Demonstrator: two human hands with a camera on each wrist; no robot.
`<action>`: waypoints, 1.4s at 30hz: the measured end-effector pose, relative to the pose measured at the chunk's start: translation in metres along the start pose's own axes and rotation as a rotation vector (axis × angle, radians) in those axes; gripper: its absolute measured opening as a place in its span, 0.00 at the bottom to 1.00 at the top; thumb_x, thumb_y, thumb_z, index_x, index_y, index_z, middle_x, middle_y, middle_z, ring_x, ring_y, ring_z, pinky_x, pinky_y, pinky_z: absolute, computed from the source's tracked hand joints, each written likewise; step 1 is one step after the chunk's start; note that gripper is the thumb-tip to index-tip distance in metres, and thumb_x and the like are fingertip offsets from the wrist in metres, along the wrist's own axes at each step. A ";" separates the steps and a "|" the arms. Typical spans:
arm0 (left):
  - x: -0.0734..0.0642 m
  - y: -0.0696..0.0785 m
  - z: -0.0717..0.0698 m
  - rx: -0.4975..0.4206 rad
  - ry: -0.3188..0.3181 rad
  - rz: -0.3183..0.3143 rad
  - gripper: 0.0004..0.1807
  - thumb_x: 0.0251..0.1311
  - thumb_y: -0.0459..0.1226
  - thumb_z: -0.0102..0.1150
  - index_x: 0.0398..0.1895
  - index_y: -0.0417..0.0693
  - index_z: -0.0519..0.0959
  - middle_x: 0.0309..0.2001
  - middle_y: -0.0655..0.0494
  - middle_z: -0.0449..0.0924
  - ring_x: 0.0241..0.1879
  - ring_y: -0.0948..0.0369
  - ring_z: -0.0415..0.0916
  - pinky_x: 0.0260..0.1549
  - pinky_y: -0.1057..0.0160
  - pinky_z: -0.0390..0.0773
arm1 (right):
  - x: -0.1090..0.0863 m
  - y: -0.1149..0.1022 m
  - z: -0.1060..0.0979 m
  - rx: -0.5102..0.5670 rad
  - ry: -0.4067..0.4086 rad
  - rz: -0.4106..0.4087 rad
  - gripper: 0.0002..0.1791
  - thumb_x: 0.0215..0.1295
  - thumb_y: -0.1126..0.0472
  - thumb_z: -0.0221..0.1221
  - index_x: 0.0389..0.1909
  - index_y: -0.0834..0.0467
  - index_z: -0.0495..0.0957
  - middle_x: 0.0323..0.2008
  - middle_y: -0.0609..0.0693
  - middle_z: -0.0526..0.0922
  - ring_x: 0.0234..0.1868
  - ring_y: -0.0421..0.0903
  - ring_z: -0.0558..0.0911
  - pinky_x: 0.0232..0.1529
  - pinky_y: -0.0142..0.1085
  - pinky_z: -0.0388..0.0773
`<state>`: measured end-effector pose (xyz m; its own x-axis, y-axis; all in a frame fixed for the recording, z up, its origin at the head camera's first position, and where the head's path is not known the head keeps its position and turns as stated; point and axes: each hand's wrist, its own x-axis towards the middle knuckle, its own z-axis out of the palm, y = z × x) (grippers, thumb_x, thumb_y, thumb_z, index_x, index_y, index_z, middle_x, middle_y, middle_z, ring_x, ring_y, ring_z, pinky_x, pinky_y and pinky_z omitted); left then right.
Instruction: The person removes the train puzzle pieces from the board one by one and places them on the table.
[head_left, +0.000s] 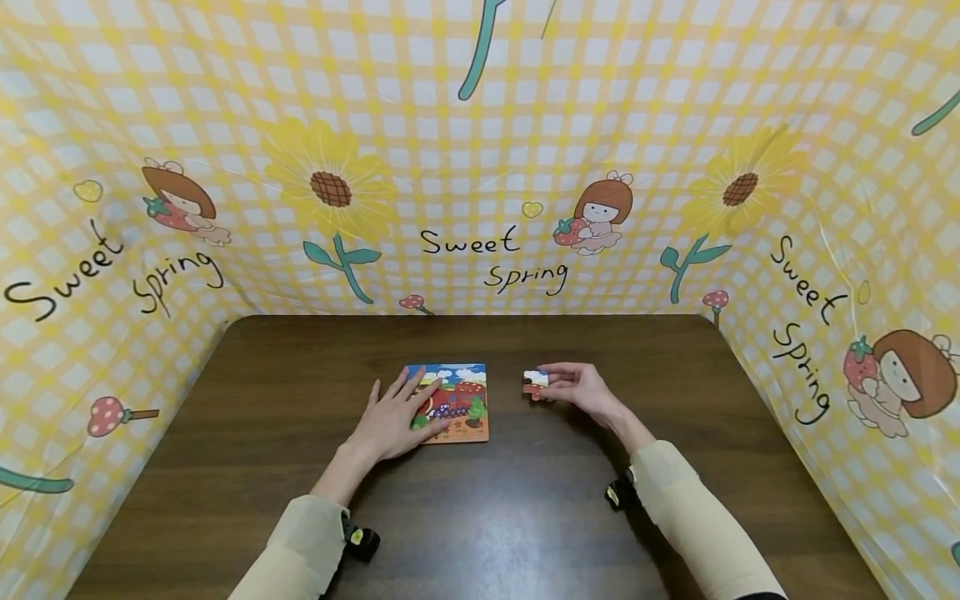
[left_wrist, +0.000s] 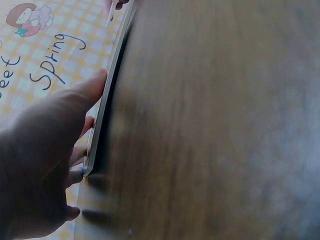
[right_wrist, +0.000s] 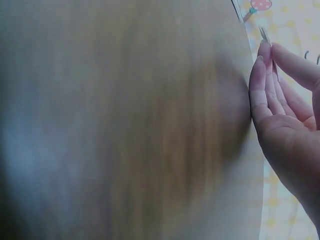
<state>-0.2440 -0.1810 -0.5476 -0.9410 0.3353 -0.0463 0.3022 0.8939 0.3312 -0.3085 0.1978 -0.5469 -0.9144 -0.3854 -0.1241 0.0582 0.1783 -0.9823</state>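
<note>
Left hand (head_left: pixel 386 423), fingers spread, should steady the lower-centre puzzle (head_left: pixel 471 398); right hand (head_left: pixel 583 388), fingers pinching a piece (head_left: pixel 532 382), should grip its edge lightly.

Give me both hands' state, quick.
Left hand: open, resting on the puzzle board.
Right hand: closed, pinching a small jigsaw piece.

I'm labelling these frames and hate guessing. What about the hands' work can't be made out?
Head view: the left side of the picture board is partly under the left hand.
Head view: the right hand covers part of the jigsaw piece; its print's details are too small.
Left wrist: the board is edge-on, hiding its print; the right hand is cut off by the top edge.
Right wrist: the piece is nearly edge-on, hiding its print.
</note>
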 end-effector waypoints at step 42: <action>0.000 -0.005 0.008 -0.062 0.048 0.006 0.50 0.74 0.66 0.60 0.90 0.53 0.59 0.91 0.47 0.49 0.91 0.41 0.43 0.83 0.20 0.38 | -0.014 0.008 -0.054 -0.231 0.062 -0.006 0.28 0.74 0.71 0.67 0.72 0.76 0.75 0.48 0.68 0.88 0.37 0.32 0.84 0.37 0.25 0.81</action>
<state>-0.2438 -0.1831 -0.5570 -0.9459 0.3243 0.0005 0.2990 0.8713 0.3891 -0.3166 0.2538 -0.5458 -0.9378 -0.3318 -0.1021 -0.0345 0.3816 -0.9237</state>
